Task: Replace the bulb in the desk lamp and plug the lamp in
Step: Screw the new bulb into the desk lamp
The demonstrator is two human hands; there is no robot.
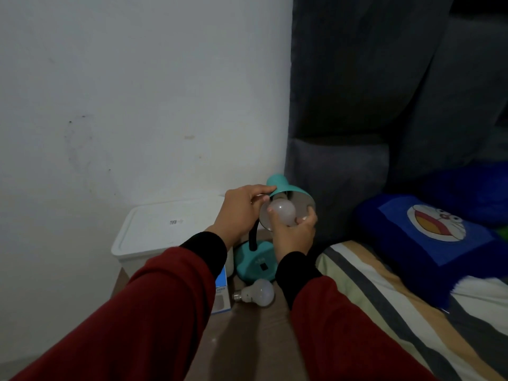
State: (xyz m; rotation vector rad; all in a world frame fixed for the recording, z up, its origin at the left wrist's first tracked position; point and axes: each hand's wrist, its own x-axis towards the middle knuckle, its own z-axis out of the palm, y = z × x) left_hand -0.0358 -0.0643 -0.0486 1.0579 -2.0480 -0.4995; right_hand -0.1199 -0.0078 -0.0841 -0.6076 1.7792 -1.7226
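A teal desk lamp stands on a brown surface, its base low and its shade tipped toward me. My left hand grips the shade's left rim. My right hand holds a white bulb at the shade's mouth, its screw end hidden inside the shade. A second white bulb lies on its side in front of the base. The lamp's cord and plug are out of sight.
A white lidded bin stands left of the lamp against the white wall. A blue-and-white bulb box sits under my left forearm. A bed with a striped blanket and a blue cartoon pillow lies at right, dark headboard behind.
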